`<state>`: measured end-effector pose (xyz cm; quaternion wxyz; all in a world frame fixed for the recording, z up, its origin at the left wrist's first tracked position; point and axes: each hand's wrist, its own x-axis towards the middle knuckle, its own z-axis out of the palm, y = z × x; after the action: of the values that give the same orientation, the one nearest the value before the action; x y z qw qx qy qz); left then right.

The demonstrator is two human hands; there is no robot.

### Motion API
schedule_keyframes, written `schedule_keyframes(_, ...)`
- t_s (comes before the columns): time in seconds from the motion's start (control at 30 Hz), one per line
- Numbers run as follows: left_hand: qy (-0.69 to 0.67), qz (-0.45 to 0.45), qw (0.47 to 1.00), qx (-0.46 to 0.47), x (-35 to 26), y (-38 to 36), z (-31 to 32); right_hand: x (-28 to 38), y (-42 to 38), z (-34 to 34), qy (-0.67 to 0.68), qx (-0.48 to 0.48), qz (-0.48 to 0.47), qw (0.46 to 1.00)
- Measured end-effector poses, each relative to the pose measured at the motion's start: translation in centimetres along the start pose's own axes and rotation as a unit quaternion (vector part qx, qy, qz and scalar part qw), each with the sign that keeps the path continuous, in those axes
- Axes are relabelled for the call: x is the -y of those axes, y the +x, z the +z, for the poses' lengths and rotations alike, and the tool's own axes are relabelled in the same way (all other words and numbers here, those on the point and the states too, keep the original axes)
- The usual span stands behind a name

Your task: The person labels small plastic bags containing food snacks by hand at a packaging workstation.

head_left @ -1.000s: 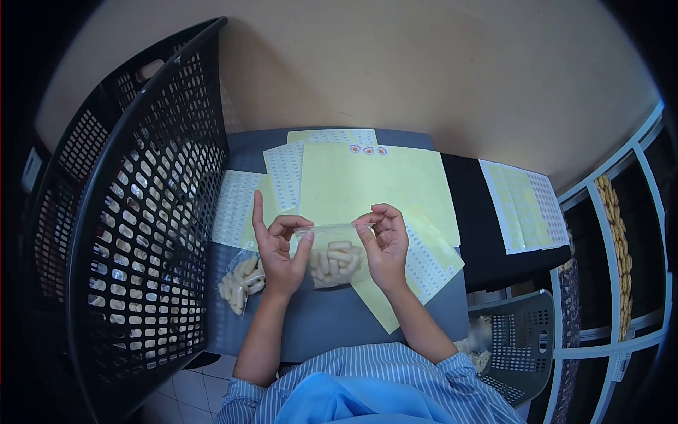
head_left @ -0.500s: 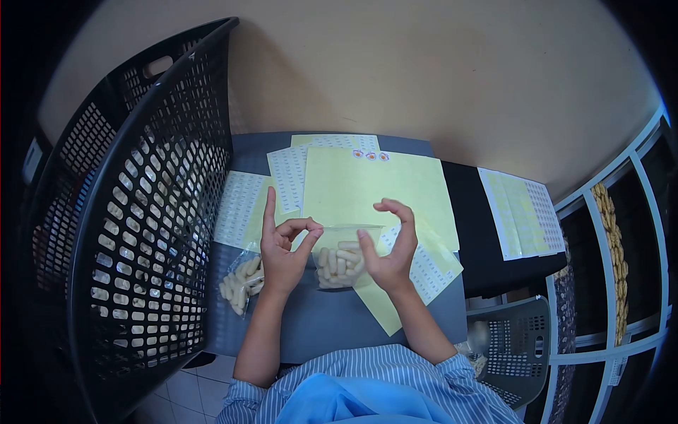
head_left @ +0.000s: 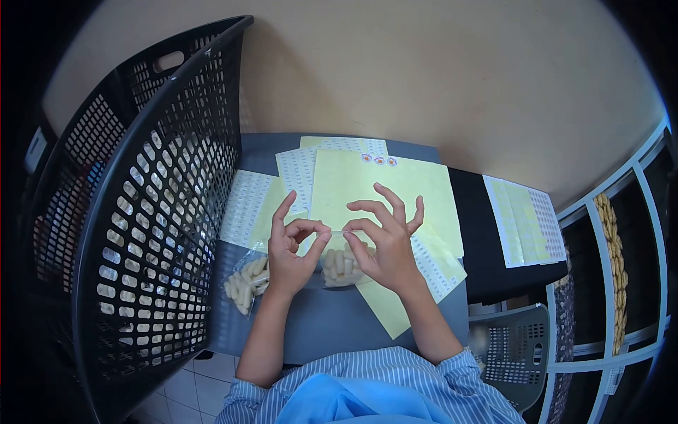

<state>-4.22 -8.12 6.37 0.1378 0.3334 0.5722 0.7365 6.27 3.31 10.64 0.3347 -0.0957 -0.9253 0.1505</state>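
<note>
Left hand: pinching bag's top edge | right hand: pinching same edge, near left hand | bag: below both fingertips, pale pieces inside | second bag: left of bag | yellow sheet: beyond bag

Near the centre, I see a clear bag of thin, shiny plastic over the smooth, matt grey surface. A perforated plastic basket stands at nine o'clock, smooth paper sheets towards twelve.
</note>
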Motion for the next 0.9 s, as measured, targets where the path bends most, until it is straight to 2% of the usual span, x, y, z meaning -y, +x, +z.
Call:
schedule_keyframes(0.27,0.049,0.047,0.997,0.031,0.2,0.0,0.0,-0.2,-0.1,0.5,0.033,0.011,0.015,0.999)
schedule_keyframes(0.9,0.072,0.064,0.995,-0.003,0.6,0.1,-0.1,0.3,-0.4,2.1,0.005,-0.047,-0.012,0.999)
